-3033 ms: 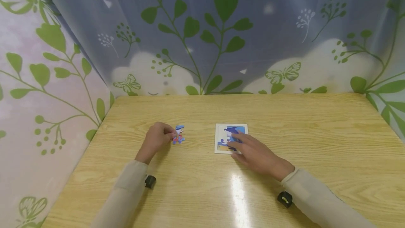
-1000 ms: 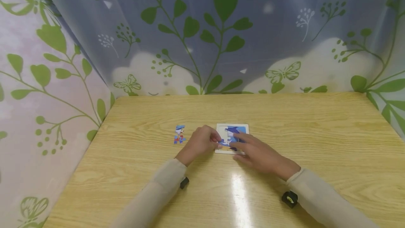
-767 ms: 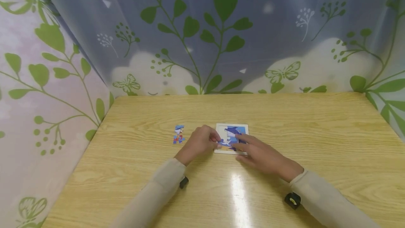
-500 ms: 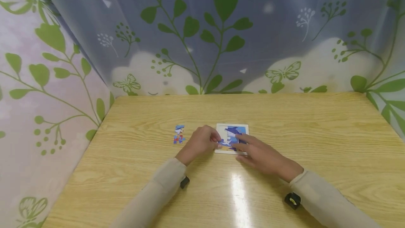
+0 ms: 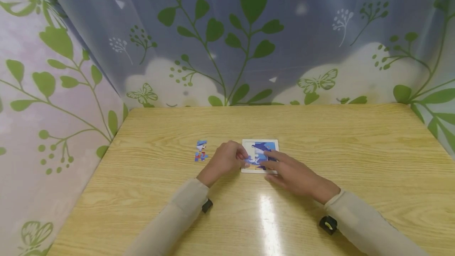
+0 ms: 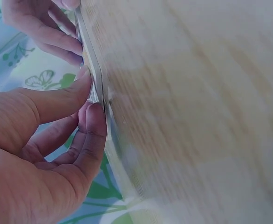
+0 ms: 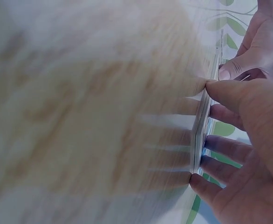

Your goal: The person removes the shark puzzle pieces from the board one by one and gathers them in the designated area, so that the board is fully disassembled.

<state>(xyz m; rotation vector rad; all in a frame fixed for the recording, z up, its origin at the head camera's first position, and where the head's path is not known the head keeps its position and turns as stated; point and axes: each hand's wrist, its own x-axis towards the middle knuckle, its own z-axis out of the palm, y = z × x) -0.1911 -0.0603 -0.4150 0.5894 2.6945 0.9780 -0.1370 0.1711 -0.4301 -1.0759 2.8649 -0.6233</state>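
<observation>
head: left hand (image 5: 225,160) now at puzzle tray (image 5: 260,140)

I logged a curtained-off tabletop nook; couldn't tell home or studio from my feed. Blue leaf-and-butterfly cloth (image 5: 227,62) hung behind the far edge, a pale matching panel (image 5: 25,161) closed the left, and the wood-grain table (image 5: 337,141) caught a light's glare (image 5: 268,224) on its near side.

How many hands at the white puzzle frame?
2. Left hand: fingertips at the left edge of the white puzzle frame. Right hand: across its right side. Neither is fully hidden.
</observation>
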